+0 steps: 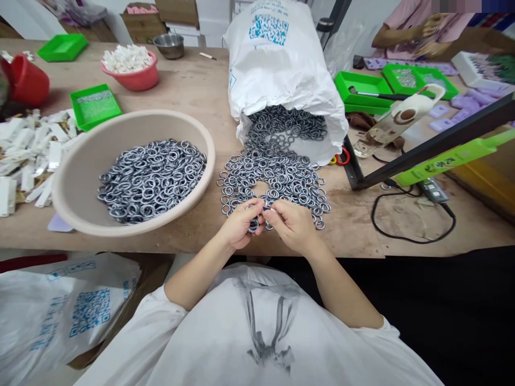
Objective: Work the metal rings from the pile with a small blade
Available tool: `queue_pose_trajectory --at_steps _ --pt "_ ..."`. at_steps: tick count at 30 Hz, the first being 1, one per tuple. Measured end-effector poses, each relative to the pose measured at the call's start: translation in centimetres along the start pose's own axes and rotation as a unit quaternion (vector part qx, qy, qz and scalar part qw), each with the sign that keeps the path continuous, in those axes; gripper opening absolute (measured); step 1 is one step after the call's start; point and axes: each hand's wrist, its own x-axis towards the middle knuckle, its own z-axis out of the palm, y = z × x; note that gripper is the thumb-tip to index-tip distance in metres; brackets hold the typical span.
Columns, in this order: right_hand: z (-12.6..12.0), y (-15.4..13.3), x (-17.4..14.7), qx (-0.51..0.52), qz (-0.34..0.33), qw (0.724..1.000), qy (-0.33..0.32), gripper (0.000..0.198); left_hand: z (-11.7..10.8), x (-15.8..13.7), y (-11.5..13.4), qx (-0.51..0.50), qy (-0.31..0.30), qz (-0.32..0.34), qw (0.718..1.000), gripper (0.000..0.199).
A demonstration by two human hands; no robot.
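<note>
My left hand and my right hand meet at the front of the table, fingertips almost touching. The left fingers are closed around a grey ring, and more rings may be hidden in the palm. My right hand pinches a small dark piece, mostly covered by its fingers; its kind I cannot make out. Just beyond both hands, a loose pile of grey rings spreads from the mouth of a white sack. To the left, a large beige basin holds many similar rings.
Green trays, white pieces and a pink bowl lie left. Right are a black metal frame, a cable, red-handled scissors and a bottle. A co-worker's hands show at the back right.
</note>
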Motion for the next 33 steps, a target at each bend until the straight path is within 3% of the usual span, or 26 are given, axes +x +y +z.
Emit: queue_pose_trajectory --at_steps 4,10,12,14,15,16,18,19,21,23,25,28,29,31,33 --pt "0.2 1.8 0.8 0.077 0.081 0.991 0.077 0.050 0.2 -0.7 -0.1 0.023 -0.054 -0.028 0.998 0.043" --pt "1.9 -0.7 0.4 0.315 0.045 0.948 -0.022 0.036 -0.2 -1.2 0.3 0.065 0.008 0.000 0.998 0.043" --pt "2.5 -0.7 1.8 0.333 0.057 0.941 -0.015 0.036 -0.5 -2.3 1.3 0.121 0.001 0.005 0.993 0.042" --pt "2.9 0.2 4.1 0.280 0.064 0.958 0.013 0.038 -1.0 -3.7 3.2 0.238 0.025 0.064 0.969 0.039" --pt "3.2 0.8 5.5 0.218 0.064 0.974 0.016 0.035 -1.4 -4.4 4.4 0.319 0.065 0.124 0.937 0.037" --pt "3.4 1.3 6.7 0.136 0.061 0.989 0.009 0.030 -2.0 -5.0 5.8 0.403 0.129 0.198 0.884 0.034" --pt "4.0 2.0 8.9 -0.023 0.051 0.998 -0.035 0.020 -3.4 -5.7 8.5 0.532 0.294 0.314 0.729 0.029" --pt "4.4 2.2 9.6 -0.088 0.051 0.993 -0.060 0.016 -4.2 -5.8 9.7 0.574 0.350 0.319 0.668 0.031" --pt "5.1 2.3 10.4 -0.168 0.059 0.979 -0.097 0.016 -5.8 -5.6 11.4 0.639 0.395 0.278 0.598 0.048" --pt "5.4 2.4 10.5 -0.183 0.068 0.976 -0.096 0.018 -6.7 -5.1 12.0 0.678 0.389 0.243 0.574 0.062" --pt "5.0 2.6 10.1 -0.131 0.077 0.986 -0.067 0.026 -6.6 -4.6 11.6 0.689 0.372 0.255 0.568 0.064" --pt "3.4 2.7 8.4 0.107 0.106 0.988 -0.036 0.043 -4.6 -3.6 9.3 0.680 0.306 0.309 0.590 0.049" --pt "2.7 2.4 7.6 0.202 0.116 0.972 -0.040 0.048 -3.7 -3.1 8.3 0.673 0.263 0.318 0.613 0.041" --pt "1.7 1.5 5.8 0.344 0.131 0.929 -0.047 0.054 -2.0 -2.1 6.1 0.639 0.161 0.305 0.687 0.028" --pt "1.1 0.2 3.9 0.401 0.141 0.905 -0.027 0.055 -0.8 -0.9 3.8 0.565 0.102 0.270 0.773 0.027"
